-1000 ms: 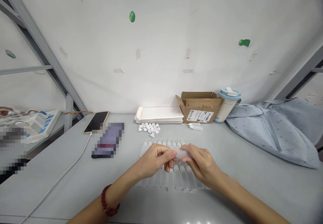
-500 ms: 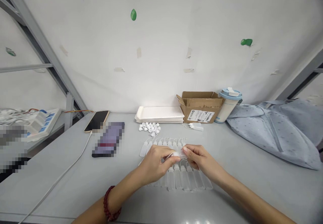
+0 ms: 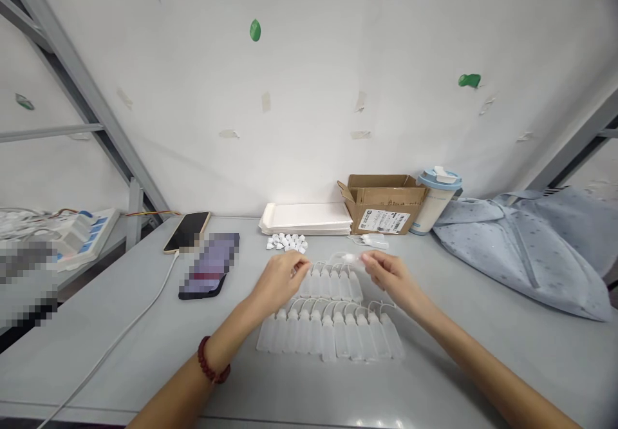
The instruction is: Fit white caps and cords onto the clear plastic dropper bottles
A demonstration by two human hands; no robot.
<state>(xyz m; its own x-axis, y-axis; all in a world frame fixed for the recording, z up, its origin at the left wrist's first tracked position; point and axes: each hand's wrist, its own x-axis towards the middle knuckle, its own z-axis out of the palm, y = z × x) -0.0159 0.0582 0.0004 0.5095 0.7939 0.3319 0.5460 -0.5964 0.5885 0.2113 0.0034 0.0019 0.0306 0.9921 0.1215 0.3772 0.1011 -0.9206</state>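
My right hand (image 3: 393, 282) pinches a small translucent plastic bottle with a white neck (image 3: 350, 258), held above the back row. A thin white tube curves leftward from the bottle. My left hand (image 3: 280, 282) is closed, thumb and fingertips pressed together at the left end of the back row; whatever is between them is hidden. Below lie two rows of similar bottles, a back row (image 3: 333, 285) and a longer front row (image 3: 326, 340), with thin tubes curling from their necks. A heap of small white caps (image 3: 286, 243) sits behind my left hand.
Behind are a stack of white envelopes (image 3: 309, 218), an open cardboard box (image 3: 386, 205), a blue-lidded cup (image 3: 434, 205) and a loose bottle (image 3: 375, 241). Blue cloth (image 3: 521, 255) lies right. Two phones, one black (image 3: 186, 230) and one purple (image 3: 212, 265), and a cable (image 3: 125, 332) occupy the left.
My hands have moved apart and slightly back from the middle of the rows. The bottle is now in my right hand alone at the back row's right end, and both rows show more fully.
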